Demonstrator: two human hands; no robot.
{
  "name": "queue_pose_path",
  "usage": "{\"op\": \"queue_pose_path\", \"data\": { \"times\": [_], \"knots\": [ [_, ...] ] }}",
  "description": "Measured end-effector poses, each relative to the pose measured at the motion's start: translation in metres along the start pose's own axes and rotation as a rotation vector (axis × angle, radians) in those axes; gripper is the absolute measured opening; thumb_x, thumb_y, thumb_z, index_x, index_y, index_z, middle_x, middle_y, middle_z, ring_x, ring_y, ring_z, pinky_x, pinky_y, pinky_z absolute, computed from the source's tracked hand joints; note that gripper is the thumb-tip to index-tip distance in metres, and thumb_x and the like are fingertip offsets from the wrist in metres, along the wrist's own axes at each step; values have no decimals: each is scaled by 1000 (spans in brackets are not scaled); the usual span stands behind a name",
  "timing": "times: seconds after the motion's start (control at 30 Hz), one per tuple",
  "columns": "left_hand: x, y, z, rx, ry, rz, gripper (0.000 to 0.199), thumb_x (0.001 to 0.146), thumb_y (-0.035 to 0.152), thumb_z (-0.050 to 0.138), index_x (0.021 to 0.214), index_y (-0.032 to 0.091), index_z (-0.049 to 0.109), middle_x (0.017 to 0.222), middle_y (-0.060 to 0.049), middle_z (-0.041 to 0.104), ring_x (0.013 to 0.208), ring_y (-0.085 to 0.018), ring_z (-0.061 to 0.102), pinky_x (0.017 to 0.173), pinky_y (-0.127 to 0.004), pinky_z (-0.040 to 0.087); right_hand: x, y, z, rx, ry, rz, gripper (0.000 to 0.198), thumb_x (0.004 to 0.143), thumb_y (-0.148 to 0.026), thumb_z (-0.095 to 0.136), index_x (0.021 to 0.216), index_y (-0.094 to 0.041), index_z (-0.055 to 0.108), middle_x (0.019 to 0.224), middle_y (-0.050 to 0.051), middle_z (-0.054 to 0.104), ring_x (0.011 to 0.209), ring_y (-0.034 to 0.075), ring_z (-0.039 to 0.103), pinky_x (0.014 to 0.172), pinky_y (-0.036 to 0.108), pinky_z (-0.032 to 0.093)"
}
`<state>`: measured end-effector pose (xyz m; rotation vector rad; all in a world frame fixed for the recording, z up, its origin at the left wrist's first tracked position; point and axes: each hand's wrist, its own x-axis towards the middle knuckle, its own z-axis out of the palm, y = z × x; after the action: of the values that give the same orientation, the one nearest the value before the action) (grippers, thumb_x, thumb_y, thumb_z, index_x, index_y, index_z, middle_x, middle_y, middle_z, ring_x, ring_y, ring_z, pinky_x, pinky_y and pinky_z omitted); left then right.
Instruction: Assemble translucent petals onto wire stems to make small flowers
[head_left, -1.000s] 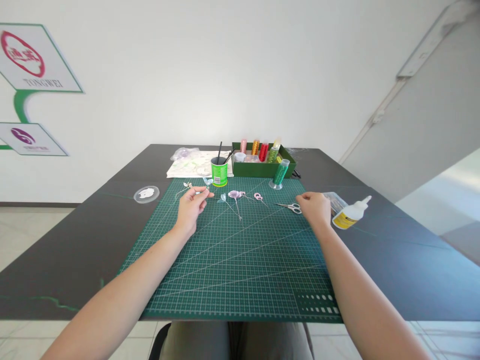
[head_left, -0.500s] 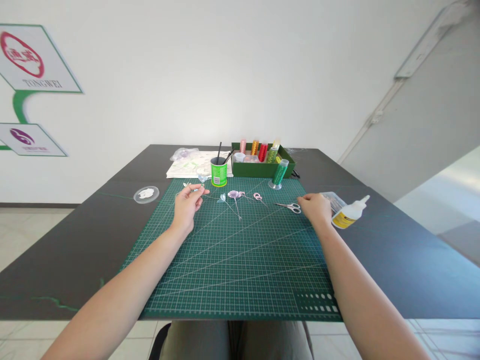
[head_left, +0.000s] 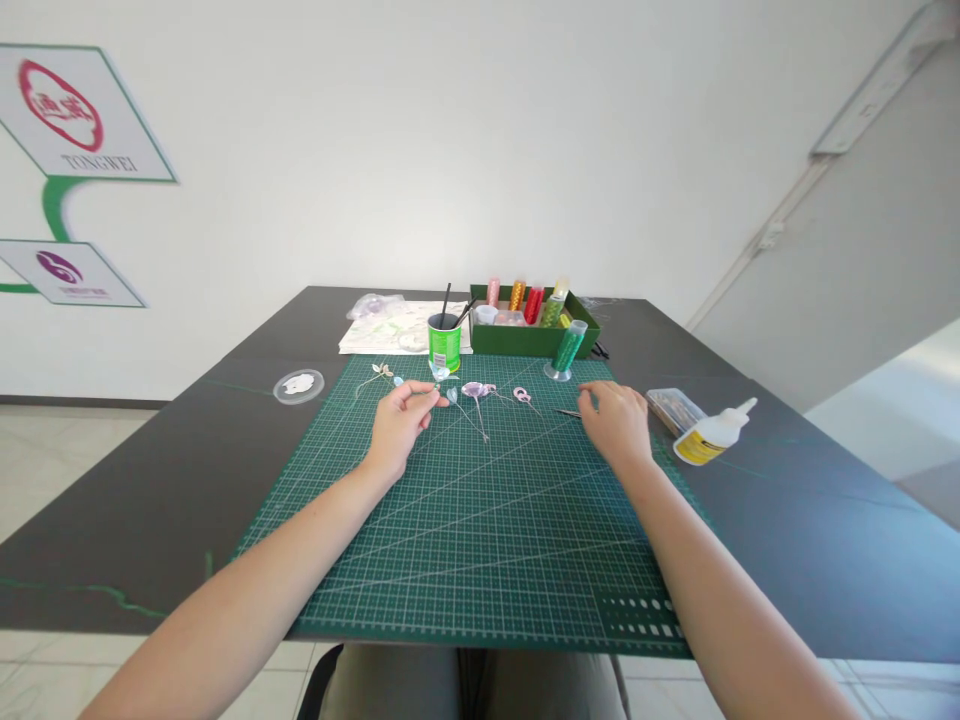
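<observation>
My left hand (head_left: 399,425) pinches a small pale blue flower (head_left: 441,372) between thumb and fingers, above the green cutting mat (head_left: 480,550). My right hand (head_left: 619,425) is at the mat's right side, fingers curled toward the thumb; whatever they may hold is hidden. Beneath it the blade tips of the scissors (head_left: 568,412) stick out, while their handles are covered. Between the hands lie a light blue petal piece on a wire stem (head_left: 453,395), a purple flower piece (head_left: 474,389) and a pink looped piece (head_left: 522,395).
At the back stand a green pot (head_left: 445,345) with dark sticks and a green box (head_left: 510,342) of colored spools. A green thread spool (head_left: 570,345) is in front. On the right are a glue bottle (head_left: 709,440) and clear case (head_left: 673,408); a round lid (head_left: 298,386) lies left.
My left hand has moved right with the blue flower. My right hand has shifted left, from beside the scissors' handles to over them. The view has turned slightly.
</observation>
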<state>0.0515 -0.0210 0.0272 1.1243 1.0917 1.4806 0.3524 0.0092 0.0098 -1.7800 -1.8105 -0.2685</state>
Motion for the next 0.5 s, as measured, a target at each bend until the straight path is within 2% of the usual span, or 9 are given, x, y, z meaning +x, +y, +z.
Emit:
{"op": "queue_pose_path", "data": {
  "times": [0.07,0.13,0.33,0.37,0.5],
  "knots": [
    [-5,-1,3,21,-48,-8,24,74,35,76,84,16,67,72,-6,74,44,-6,39,41,-21,23,-7,-16,3,150,-15,-98,31,90,-23,45,101,-13,72,105,14,74,101,28,66,105,50,36],
    [-11,-1,7,43,-88,-32,23,75,36,75,84,16,66,73,-6,74,44,-7,41,41,-21,24,-16,-38,5,327,-84,-162,29,92,-25,46,102,-16,72,107,12,75,101,26,67,108,50,34],
    [-29,-3,19,49,-220,-132,22,80,36,69,85,18,59,74,-5,75,45,-9,51,38,-18,30,-50,-97,-1,798,-361,-223,28,91,-25,51,113,-23,68,115,5,73,109,23,66,118,53,21],
    [-31,-3,20,42,-239,-143,22,80,36,69,86,18,58,72,-4,75,45,-9,52,38,-18,32,-54,-102,-2,888,-410,-205,29,91,-25,51,114,-23,68,115,5,73,111,23,65,118,53,21],
    [-39,1,24,25,-298,-167,23,82,37,67,91,18,56,74,-3,74,46,-9,56,38,-17,37,-65,-112,-5,1325,-566,4,32,87,-24,50,113,-22,69,116,6,71,115,25,61,105,46,41]
  ]
}}
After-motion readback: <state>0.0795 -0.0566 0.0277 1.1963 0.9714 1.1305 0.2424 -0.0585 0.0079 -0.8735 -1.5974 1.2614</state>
